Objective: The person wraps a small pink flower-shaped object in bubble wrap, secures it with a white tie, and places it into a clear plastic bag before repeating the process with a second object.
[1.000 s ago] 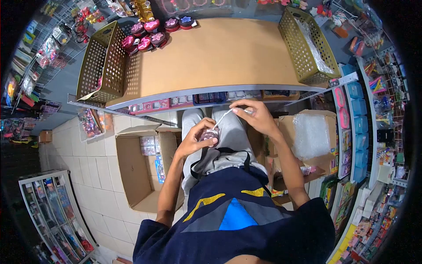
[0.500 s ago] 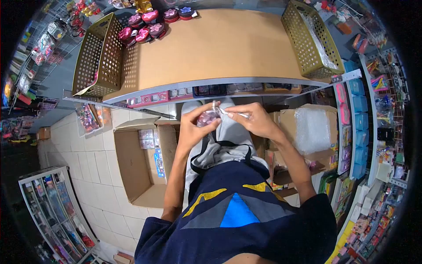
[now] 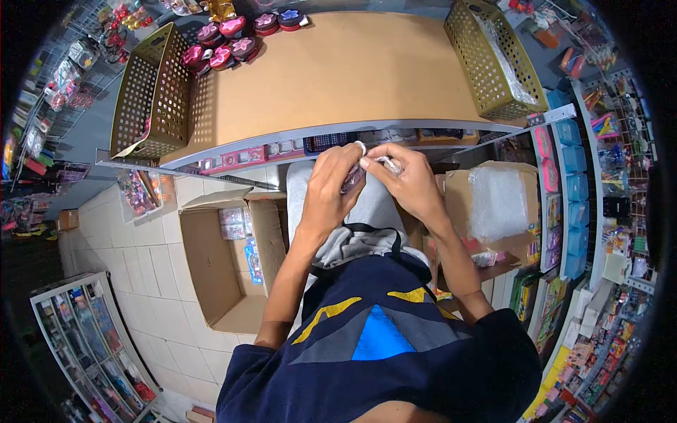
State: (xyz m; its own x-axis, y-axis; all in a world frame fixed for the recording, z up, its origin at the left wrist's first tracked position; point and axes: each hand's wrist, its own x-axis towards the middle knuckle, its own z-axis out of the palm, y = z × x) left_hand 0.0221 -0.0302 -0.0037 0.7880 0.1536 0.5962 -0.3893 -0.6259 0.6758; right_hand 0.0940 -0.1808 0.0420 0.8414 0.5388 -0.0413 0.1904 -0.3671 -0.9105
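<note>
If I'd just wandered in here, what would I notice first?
Probably the bright blue triangle on the dark shirt, low in the middle. Above it, the left hand and right hand sit close together over the grey trousers around a small, mostly hidden item. Flower-topped items cluster on the shelf, upper left, beside an olive basket.

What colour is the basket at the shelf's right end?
That basket is olive green; see the head view.

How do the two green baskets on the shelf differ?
The left basket has flower-topped items beside it; the right basket has bare shelf beside it. Clear plastic lies in the right basket; the left basket shows something pink low inside. Both are green with holes in their walls.
</note>
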